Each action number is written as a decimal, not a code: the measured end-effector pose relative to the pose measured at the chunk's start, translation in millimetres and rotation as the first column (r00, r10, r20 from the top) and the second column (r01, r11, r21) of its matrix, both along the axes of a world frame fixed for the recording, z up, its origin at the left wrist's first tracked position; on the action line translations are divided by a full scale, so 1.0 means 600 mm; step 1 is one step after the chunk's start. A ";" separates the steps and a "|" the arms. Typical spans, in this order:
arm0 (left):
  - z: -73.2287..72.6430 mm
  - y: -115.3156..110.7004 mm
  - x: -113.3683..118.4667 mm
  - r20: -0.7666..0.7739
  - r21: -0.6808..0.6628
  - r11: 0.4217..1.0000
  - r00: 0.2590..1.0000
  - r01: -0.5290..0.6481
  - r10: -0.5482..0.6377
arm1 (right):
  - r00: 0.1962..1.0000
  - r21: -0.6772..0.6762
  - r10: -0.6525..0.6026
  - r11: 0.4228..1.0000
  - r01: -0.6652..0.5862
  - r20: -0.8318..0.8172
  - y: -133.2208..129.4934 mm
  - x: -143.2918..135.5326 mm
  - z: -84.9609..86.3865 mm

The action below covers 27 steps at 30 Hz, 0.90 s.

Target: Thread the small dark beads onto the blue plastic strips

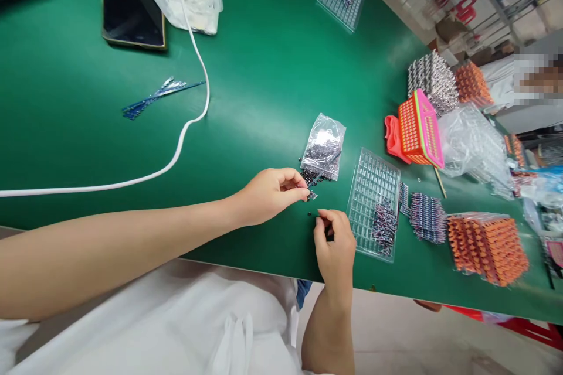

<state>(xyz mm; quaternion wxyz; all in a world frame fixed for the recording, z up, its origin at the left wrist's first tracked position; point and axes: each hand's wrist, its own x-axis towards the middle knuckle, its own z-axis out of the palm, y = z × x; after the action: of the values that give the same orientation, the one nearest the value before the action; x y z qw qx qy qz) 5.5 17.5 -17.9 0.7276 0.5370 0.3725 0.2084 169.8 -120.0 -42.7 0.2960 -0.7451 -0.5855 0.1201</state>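
Left hand [273, 194]: thumb and forefinger pinched on a thin stick [323, 172], which runs up and to the right from the fingertips, over the lower part of a clear plastic bag [328, 132]. A small flat piece [312, 195] shows just beside the fingertips; can't tell if it's part of the stick or separate.

Bag lies flat on the green tabletop [264, 99], dark beads inside. More loose dark beads [311, 177] sit in a pile at its lower edge, right by the left fingertips. One stray bead [309, 214] is off on its own, between the two hands.

Right hand [338, 243]: near the table edge, fingers curled, thumb close to the forefinger. Can't tell if anything is between them (too small at this angle).

Right of it: clear compartment tray [373, 179], with a heap of dark-and-pink sticks [385, 225] in its lower right part. Next along, a neat stack of similar sticks [426, 218], then a large orange bundle [487, 249]. Orange plastic basket [410, 130] with a pink rim stands above those, tilted.

Far side: second clear tray [352, 13] with sticks heaped on it. Left side: phone [132, 6], blue strips [160, 96] crossed in a small pile, and a white cable [180, 149] snaking across the tabletop.
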 end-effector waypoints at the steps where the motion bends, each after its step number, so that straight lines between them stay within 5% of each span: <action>1: 0.000 0.000 0.000 -0.002 0.003 1.000 1.000 0.000 0.000 | 1.000 -0.004 0.001 1.000 -0.001 -0.002 0.000 -0.001 0.001; 8: 0.001 0.001 0.001 -0.026 0.023 1.000 1.000 -0.003 0.003 | 0.994 -0.086 0.107 0.990 -0.107 -0.008 0.006 0.004 0.014; 20: 0.000 -0.002 0.000 -0.041 0.058 0.998 0.999 0.025 -0.023 | 0.991 -0.104 0.117 0.989 -0.110 0.065 0.024 -0.008 0.004; 27: -0.005 -0.004 0.000 0.028 0.025 0.996 0.996 0.088 -0.088 | 0.999 0.124 -0.046 0.991 0.043 0.022 0.007 -0.019 0.008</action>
<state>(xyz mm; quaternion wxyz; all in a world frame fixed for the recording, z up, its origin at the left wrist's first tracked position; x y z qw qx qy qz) 5.5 15.3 -20.9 0.7351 0.5583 0.3353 0.1884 158.4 -115.7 -38.0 0.3367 -0.7397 -0.5787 0.0677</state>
